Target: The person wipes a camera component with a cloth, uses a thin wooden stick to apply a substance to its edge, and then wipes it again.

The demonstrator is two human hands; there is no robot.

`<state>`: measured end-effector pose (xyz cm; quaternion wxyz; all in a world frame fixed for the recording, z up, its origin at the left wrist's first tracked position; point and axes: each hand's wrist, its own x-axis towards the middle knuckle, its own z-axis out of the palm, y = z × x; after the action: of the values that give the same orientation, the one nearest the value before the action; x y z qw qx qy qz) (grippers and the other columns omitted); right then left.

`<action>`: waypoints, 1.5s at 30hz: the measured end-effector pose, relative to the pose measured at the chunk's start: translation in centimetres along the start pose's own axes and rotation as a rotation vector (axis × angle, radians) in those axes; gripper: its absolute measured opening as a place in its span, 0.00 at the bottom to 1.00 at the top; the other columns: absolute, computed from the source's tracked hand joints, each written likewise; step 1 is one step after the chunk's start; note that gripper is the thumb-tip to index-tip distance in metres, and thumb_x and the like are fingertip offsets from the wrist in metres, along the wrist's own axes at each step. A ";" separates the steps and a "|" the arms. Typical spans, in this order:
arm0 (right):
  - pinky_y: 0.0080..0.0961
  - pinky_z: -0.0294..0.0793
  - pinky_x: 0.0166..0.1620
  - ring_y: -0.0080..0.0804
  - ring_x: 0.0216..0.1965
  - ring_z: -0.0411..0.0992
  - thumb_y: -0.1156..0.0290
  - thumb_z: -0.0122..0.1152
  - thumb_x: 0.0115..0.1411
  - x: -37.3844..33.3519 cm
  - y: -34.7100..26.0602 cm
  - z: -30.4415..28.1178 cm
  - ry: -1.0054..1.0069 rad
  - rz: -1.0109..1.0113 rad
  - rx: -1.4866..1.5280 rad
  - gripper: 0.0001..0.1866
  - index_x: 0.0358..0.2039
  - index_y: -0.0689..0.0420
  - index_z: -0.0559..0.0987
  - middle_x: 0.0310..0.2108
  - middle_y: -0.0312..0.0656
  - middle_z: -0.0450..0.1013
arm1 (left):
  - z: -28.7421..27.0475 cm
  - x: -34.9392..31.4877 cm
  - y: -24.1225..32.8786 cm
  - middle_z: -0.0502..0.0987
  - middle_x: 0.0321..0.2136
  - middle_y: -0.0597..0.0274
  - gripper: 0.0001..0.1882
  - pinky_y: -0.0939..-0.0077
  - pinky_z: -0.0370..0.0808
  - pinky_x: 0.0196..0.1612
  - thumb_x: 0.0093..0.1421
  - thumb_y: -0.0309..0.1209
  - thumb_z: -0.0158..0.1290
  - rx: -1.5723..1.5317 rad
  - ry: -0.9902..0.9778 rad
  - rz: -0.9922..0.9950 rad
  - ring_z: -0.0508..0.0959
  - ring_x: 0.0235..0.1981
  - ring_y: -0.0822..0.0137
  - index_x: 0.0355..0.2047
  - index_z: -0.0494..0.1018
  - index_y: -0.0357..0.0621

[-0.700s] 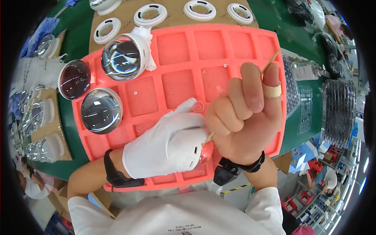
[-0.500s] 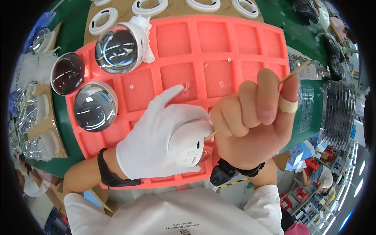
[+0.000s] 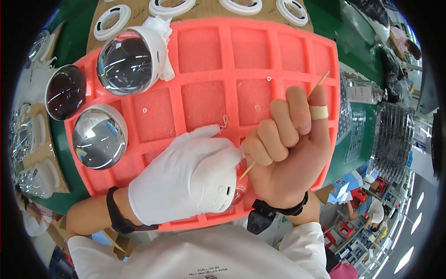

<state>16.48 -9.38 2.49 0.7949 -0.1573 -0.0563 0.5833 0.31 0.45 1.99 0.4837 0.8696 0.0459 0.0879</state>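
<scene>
My left hand (image 3: 169, 179), in a white glove, is closed around a rounded white device housing (image 3: 216, 183) with small slots in its face. Part of a reddish, glossy surface (image 3: 238, 191) shows beside the housing. My bare right hand (image 3: 285, 149) is closed in a fist around a thin wooden stick (image 3: 318, 85), with a beige band round one digit. The stick's upper end sticks out past the fingers; its lower end points down beside the housing, and whether it touches cannot be told. Both hands are over a pink foam tray (image 3: 227, 44) with square pockets.
On the tray's left are a large clear-domed white unit (image 3: 125, 63) with tissue, another clear dome (image 3: 100, 137) and a dark dome (image 3: 65, 93). White rings (image 3: 113, 22) lie on cardboard at the back. Stacked clear plastic trays (image 3: 394, 142) stand at right.
My right fist and the stick have moved left and slightly down, the stick more upright. The housing has turned in my left hand, its slots now lower. The whole view has shifted slightly.
</scene>
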 end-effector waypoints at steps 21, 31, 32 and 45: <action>0.20 0.43 0.16 0.20 0.13 0.45 0.45 0.28 0.76 -0.7 0.7 0.8 -0.073 -0.075 -0.078 0.27 0.23 0.49 0.55 0.15 0.30 0.50 | 0.9 -0.4 0.3 0.75 0.40 0.55 0.24 0.50 0.72 0.60 0.47 0.27 0.63 0.072 0.021 -0.009 0.78 0.41 0.56 0.46 0.73 0.40; 0.20 0.42 0.16 0.19 0.12 0.43 0.41 0.25 0.75 -0.6 1.4 0.3 -0.093 -0.050 -0.067 0.30 0.23 0.50 0.56 0.13 0.28 0.48 | 1.8 -1.4 -0.9 0.74 0.43 0.54 0.29 0.50 0.76 0.56 0.48 0.26 0.64 0.111 0.145 0.048 0.76 0.42 0.55 0.52 0.70 0.37; 0.20 0.42 0.16 0.19 0.12 0.43 0.41 0.25 0.75 -0.6 1.4 0.3 -0.089 -0.049 -0.061 0.30 0.23 0.50 0.56 0.13 0.28 0.48 | 1.8 -1.7 -1.2 0.74 0.44 0.53 0.30 0.51 0.76 0.55 0.48 0.26 0.64 0.106 0.072 0.059 0.76 0.42 0.55 0.52 0.70 0.37; 0.23 0.43 0.18 0.21 0.13 0.48 0.41 0.28 0.75 -0.2 0.5 0.8 -0.112 -0.021 -0.077 0.31 0.22 0.52 0.60 0.15 0.30 0.55 | 1.6 -1.3 -1.1 0.74 0.43 0.53 0.31 0.49 0.76 0.55 0.47 0.28 0.67 0.125 0.084 0.060 0.76 0.43 0.55 0.52 0.70 0.35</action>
<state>15.77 -9.27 3.11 0.7900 -0.1543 -0.1247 0.5802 -0.63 -0.50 0.07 0.4234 0.8946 0.0454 0.1356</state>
